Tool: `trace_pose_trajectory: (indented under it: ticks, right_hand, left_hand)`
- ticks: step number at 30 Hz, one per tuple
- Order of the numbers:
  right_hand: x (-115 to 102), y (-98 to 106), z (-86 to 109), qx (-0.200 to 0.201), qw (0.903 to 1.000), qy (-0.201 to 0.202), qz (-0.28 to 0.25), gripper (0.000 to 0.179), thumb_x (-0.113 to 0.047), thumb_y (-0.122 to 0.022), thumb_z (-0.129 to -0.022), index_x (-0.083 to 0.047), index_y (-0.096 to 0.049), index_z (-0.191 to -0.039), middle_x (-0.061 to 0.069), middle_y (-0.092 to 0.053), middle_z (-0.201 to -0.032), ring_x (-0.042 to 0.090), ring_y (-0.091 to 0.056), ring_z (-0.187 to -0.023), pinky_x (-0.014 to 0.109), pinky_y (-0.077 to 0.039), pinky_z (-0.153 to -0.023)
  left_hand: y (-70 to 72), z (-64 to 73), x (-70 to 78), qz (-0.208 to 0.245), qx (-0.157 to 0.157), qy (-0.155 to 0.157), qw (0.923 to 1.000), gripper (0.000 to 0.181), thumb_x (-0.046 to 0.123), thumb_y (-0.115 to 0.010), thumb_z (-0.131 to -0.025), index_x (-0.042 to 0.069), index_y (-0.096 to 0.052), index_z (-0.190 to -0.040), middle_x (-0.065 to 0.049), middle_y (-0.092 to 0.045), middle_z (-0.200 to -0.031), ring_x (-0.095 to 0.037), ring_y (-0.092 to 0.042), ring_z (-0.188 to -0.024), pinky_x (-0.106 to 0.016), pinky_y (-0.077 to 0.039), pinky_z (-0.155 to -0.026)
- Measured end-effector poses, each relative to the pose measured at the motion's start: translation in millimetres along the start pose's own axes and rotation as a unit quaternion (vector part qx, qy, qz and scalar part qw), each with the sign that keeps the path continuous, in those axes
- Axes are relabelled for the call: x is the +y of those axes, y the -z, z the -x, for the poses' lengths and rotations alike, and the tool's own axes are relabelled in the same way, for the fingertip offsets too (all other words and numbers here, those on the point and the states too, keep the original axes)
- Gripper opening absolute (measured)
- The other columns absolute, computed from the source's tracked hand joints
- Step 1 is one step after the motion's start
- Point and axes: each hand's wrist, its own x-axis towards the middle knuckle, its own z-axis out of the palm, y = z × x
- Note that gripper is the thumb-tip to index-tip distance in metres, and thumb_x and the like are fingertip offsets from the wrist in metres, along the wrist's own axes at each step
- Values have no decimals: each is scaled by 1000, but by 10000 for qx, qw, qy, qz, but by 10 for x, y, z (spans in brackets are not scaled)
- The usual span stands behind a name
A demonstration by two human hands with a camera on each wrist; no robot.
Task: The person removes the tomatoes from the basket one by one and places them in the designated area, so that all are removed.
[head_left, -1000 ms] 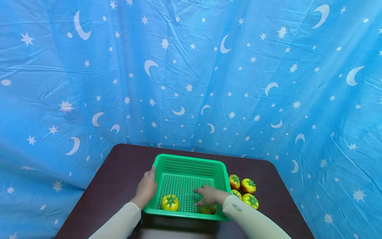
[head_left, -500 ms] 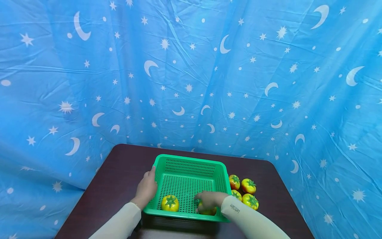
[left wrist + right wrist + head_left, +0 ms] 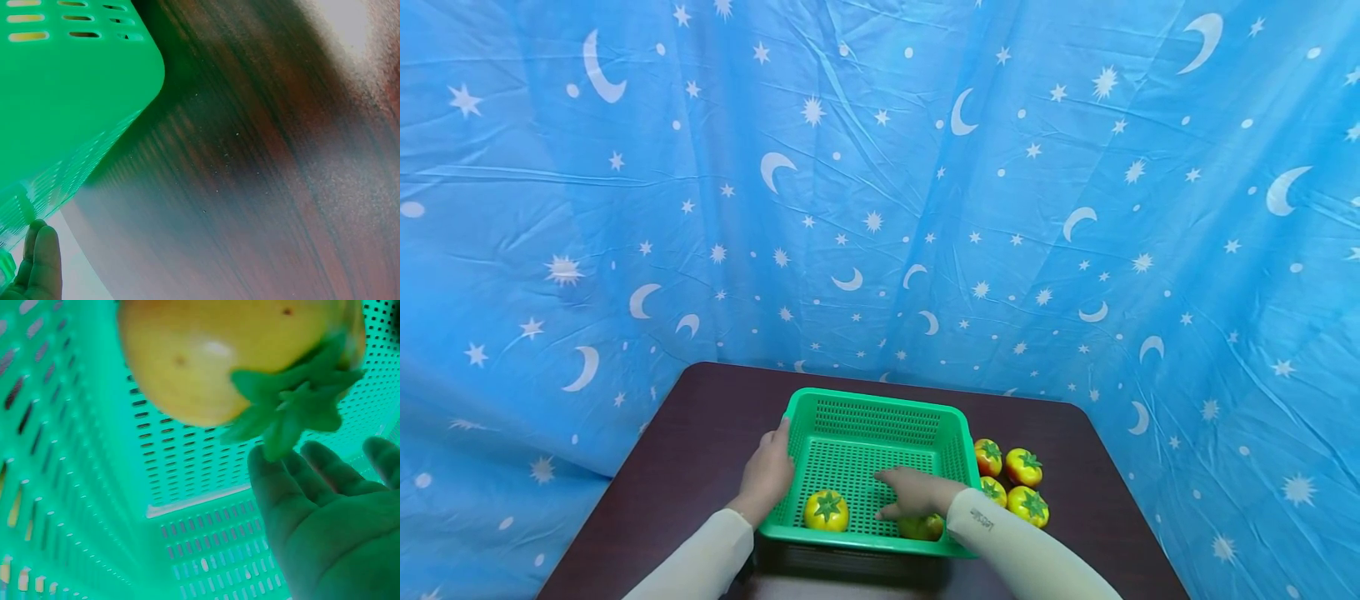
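A green slotted basket (image 3: 880, 546) stands on the table. My left hand (image 3: 767, 475) holds its left side at the rim; fingers (image 3: 47, 259) show against the outer wall in the left wrist view. My right hand (image 3: 917, 490) reaches inside with fingers spread and nothing between them. Under that hand lies a yellow tomato (image 3: 928, 528), partly hidden in the head view. In the right wrist view the fingertips (image 3: 265, 465) are right at the green calyx of this tomato (image 3: 206, 369). A second yellow tomato (image 3: 826, 511) sits in the basket's front left, calyx up.
Several red-yellow tomatoes (image 3: 1024, 467) stand in a group on the dark brown table (image 3: 722, 408), just outside the basket's right wall. A blue curtain (image 3: 880, 275) with moons and stars hangs behind and around the table.
The right hand's fingers closed down round the right tomato, then spread off it and shifted slightly left, leaving it in the basket. The left hand and basket stay put.
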Motion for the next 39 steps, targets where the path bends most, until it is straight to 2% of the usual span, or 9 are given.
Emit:
trace_pose_trajectory:
  ticks: [7, 14, 20, 26, 35, 39]
  right_hand:
    - [-136, 58, -36, 73, 9999, 103, -7, 68, -50, -61, -86, -25, -37, -145, -2, -41, -148, 25, -37, -138, 46, -39, -107]
    - [-233, 69, -104, 141, 9988, 403, 221, 71, -53, -60, -85, -27, -33, -147, -2, -38, -150, 23, -37, -138, 44, -40, -107]
    - [-337, 30, -136, -18, 9980, 536, 323, 73, -54, -60, -85, -33, -28, -148, 4, -30, -154, 26, -33, -140, 48, -38, -108]
    - [-392, 6, -190, 11, 9972, 547, 519, 73, -55, -59, -84, -37, -27, -147, 3, -28, -155, 26, -34, -140, 48, -39, -107]
    - [-422, -46, -253, -239, 9973, 622, 321, 72, -56, -58, -84, -40, -26, -147, 1, -26, -156, 28, -31, -141, 51, -38, -107]
    - [-416, -60, -266, -346, 9957, 802, 312, 68, -56, -56, -85, -43, -27, -145, -2, -26, -156, 26, -31, -141, 51, -39, -106]
  left_hand:
    - [-4, -8, 0, 25, 10, 9, 10000, 66, 7, -54, -93, 8, -21, -151, -22, -46, -135, -33, -59, -105, -52, -50, -88]
    - [8, -9, -3, 50, 4, 7, 10000, 66, 8, -53, -93, 8, -21, -151, -22, -46, -135, -32, -59, -104, -52, -51, -88]
    - [11, -17, 4, -2, 9, 6, 10000, 65, 8, -53, -93, 7, -21, -151, -22, -46, -134, -33, -60, -104, -52, -51, -87]
    - [11, -23, 25, 16, 18, 92, 10000, 66, 7, -52, -93, 8, -21, -151, -22, -46, -134, -33, -58, -107, -54, -49, -90]
    - [11, 9, 28, 12, -35, 136, 9999, 66, 7, -52, -93, 8, -20, -151, -23, -45, -135, -32, -59, -106, -53, -49, -90]
    - [13, 7, 31, 10, -42, 130, 9999, 66, 7, -52, -93, 8, -20, -151, -23, -45, -136, -33, -59, -107, -53, -49, -90]
